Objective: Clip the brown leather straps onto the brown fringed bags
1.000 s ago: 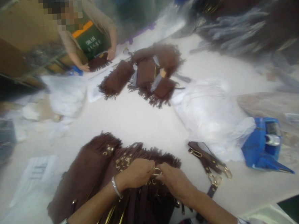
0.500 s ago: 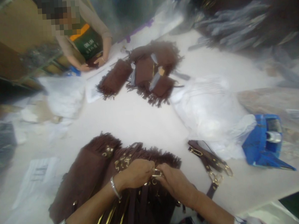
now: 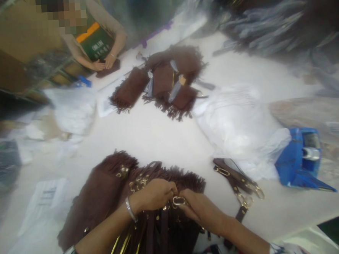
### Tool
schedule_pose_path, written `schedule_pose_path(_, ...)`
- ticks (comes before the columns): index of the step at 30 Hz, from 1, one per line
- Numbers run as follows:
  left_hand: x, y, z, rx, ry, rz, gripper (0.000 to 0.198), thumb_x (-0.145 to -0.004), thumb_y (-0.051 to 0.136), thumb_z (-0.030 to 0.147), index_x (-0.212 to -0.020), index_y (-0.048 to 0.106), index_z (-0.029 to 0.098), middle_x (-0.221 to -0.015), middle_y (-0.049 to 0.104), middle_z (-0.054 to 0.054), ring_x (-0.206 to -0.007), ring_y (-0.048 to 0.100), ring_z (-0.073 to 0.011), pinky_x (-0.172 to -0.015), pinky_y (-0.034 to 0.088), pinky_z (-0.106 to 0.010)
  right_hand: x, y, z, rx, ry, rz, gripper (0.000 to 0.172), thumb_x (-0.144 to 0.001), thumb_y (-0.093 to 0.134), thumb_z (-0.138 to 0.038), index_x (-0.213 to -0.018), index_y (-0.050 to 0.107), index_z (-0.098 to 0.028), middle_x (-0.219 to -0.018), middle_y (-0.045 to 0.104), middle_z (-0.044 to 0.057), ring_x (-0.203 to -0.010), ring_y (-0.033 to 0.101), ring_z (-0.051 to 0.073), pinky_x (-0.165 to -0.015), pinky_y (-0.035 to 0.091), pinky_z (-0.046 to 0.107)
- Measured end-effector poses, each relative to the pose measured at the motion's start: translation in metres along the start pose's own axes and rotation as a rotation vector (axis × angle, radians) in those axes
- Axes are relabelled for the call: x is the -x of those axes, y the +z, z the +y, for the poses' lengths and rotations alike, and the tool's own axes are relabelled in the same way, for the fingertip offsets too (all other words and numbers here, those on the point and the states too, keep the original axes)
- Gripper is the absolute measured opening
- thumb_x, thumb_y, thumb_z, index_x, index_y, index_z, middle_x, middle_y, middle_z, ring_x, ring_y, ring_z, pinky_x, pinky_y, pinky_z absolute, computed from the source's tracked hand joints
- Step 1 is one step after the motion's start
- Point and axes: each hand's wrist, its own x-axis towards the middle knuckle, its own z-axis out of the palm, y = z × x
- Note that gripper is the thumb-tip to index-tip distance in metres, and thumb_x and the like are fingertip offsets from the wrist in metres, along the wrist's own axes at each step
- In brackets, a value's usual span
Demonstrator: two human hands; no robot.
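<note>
A brown fringed suede bag (image 3: 99,196) with gold hardware lies at the near edge of the white table (image 3: 158,139). My left hand (image 3: 153,195) and my right hand (image 3: 199,209) meet over its top. Both are closed, pinching a gold metal clasp (image 3: 178,200) between their fingertips. A silver bracelet sits on my left wrist. Dark straps and gold chains hang down from the bag toward me. A loose brown strap (image 3: 237,184) with gold clips lies just right of my right hand.
Several brown fringed pouches (image 3: 167,83) lie mid-table. White plastic bags (image 3: 235,126) and a blue packet (image 3: 299,161) are at the right. Another person across the table presses both hands on a brown pouch (image 3: 107,67). Papers lie at the left.
My hands stay on the bag and the gold clasp now shows more clearly between them. The other person's hands have come together on their pouch.
</note>
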Motion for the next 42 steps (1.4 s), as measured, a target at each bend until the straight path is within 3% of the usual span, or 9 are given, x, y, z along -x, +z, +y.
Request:
schedule_pose_path(7,-0.016,-0.009,0.016,-0.228,-0.031,-0.202,0.017,-0.071,0.059,0.022,-0.087,0.065,0.022,-0.083,0.072,-0.004,-0.079,0.068,-0.0258,-0.067,0.050,-0.032,0.016,0.008,0.008,-0.087,0.047,-0.142,0.016,-0.096,0.042,-0.035,-0.100,0.049,-0.022,-0.090,0.062,0.002,-0.078,0.055,0.015,-0.066,0.036,0.026)
schedule_pose_path(12,-0.028,-0.006,0.028,-0.354,0.027,-0.291,0.026,-0.069,0.060,0.019,-0.095,0.062,0.018,-0.088,0.072,-0.011,-0.081,0.069,-0.0294,-0.066,0.054,-0.036,0.014,0.005,0.008,-0.139,0.011,-0.198,0.015,-0.094,0.043,-0.032,-0.101,0.050,-0.020,-0.091,0.063,0.003,-0.078,0.057,0.016,-0.067,0.038,0.026)
schedule_pose_path(17,-0.039,0.003,0.037,-0.429,0.049,-0.393,0.020,-0.073,0.063,0.022,-0.092,0.065,0.014,-0.084,0.072,-0.013,-0.077,0.069,-0.0311,-0.063,0.056,-0.039,0.010,0.002,0.010,-0.207,-0.005,-0.229,0.017,-0.091,0.046,-0.028,-0.106,0.051,-0.020,-0.099,0.064,0.006,-0.085,0.060,0.018,-0.073,0.042,0.026)
schedule_pose_path(24,-0.041,0.003,0.036,-0.452,0.074,-0.349,0.008,-0.074,0.062,0.015,-0.079,0.068,0.014,-0.075,0.072,-0.012,-0.073,0.069,-0.0291,-0.061,0.055,-0.035,0.009,0.003,0.017,-0.202,-0.008,-0.244,0.019,-0.092,0.046,-0.030,-0.107,0.052,-0.020,-0.098,0.065,0.006,-0.085,0.061,0.018,-0.074,0.044,0.027)
schedule_pose_path(33,-0.035,0.013,0.020,-0.442,0.092,-0.261,0.009,-0.074,0.060,0.014,-0.073,0.069,0.014,-0.069,0.070,-0.013,-0.069,0.069,-0.0281,-0.065,0.055,-0.036,-0.006,-0.002,0.022,-0.249,-0.085,-0.287,0.025,-0.094,0.044,-0.033,-0.113,0.050,-0.019,-0.102,0.065,0.008,-0.090,0.063,0.019,-0.077,0.046,0.027)
schedule_pose_path(42,-0.036,0.019,0.008,-0.422,0.064,-0.174,0.010,-0.076,0.059,0.017,-0.071,0.066,0.014,-0.067,0.069,-0.012,-0.068,0.069,-0.0277,-0.062,0.055,-0.034,-0.015,0.001,0.037,-0.346,-0.137,-0.233,0.023,-0.095,0.043,-0.035,-0.110,0.050,-0.018,-0.097,0.064,0.006,-0.085,0.061,0.017,-0.076,0.045,0.026)
